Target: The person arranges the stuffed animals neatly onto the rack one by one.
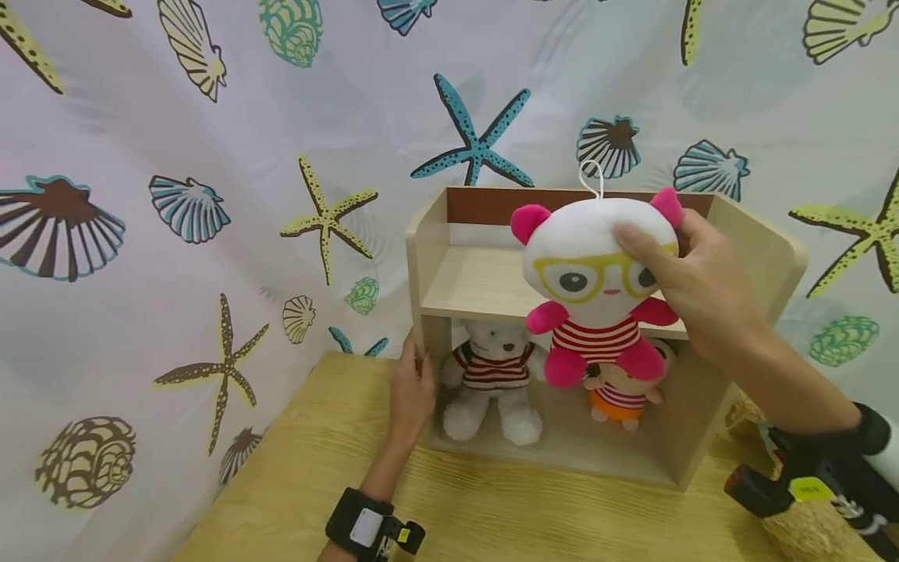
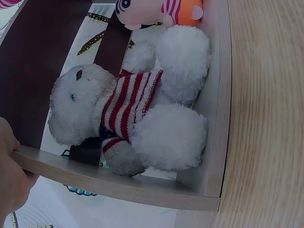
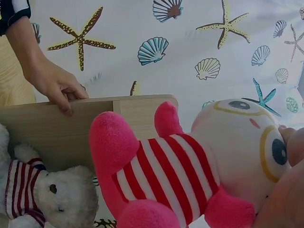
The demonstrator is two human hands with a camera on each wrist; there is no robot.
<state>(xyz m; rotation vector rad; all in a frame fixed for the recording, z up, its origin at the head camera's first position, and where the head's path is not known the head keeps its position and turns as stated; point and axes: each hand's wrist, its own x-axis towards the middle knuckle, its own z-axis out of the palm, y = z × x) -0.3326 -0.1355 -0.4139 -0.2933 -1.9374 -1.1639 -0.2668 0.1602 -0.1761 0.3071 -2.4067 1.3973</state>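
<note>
My right hand (image 1: 709, 289) grips a pink-and-white plush doll (image 1: 597, 273) by the side of its head. The doll has yellow glasses and a red-striped body, and it hangs in front of the wooden shelf unit (image 1: 485, 281), covering part of both levels. My left hand (image 1: 410, 390) holds the shelf's left side panel, thumb on one face and fingers on the other, as the right wrist view shows. Inside the lower compartment sit a white teddy bear (image 2: 128, 104) in a striped sweater and a small doll (image 1: 621, 390) with orange shorts, partly hidden behind the held doll.
The shelf stands on a light wooden table (image 1: 309, 468) against a curtain (image 1: 232, 140) printed with shells and starfish. On the right, a straw-coloured object (image 1: 808, 527) lies beside the shelf, partly behind my right forearm.
</note>
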